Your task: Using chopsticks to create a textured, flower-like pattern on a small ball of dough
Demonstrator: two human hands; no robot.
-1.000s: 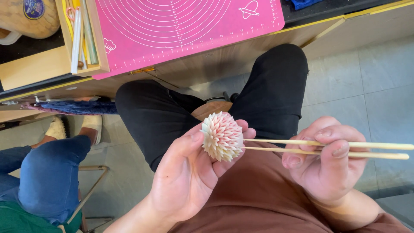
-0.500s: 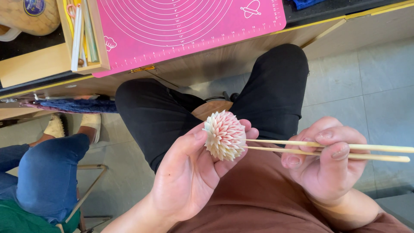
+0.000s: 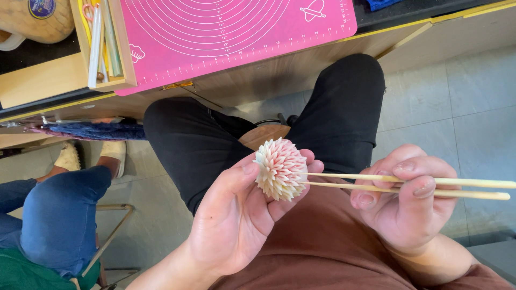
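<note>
Seated person, view down over the lap. Left hand [image 3: 236,220] palm up, fingers curled loosely around one flower-shaped pastry [image 3: 280,169], round, cream with pink-tipped pointed petals; it rests on the fingertips, thumb touching its left side. Right hand [image 3: 400,201] with fingers closed on two chopsticks [image 3: 408,185], pale wood, lying nearly level and close together; their tips reach the right side of the pastry, touching or just at its petals, cannot tell which. Long ends run out to the right edge of view. Pastry is held above the lap, over the brown apron [image 3: 322,252], between the two black-trousered knees, well apart from the bench. Bench [image 3: 258,75] runs across the top, wooden front with a yellow edge strip. On it: one pink baking mat [image 3: 226,32] with white ring markings, hanging slightly over the front edge; one wooden tray [image 3: 124,53] just left of the mat, holding several thin sticks or tools, count unclear. One tan rounded container [image 3: 37,21] at the bench's top left corner. Another person's blue-jeaned leg [image 3: 59,215] at lower left, light shoes beside it.
</note>
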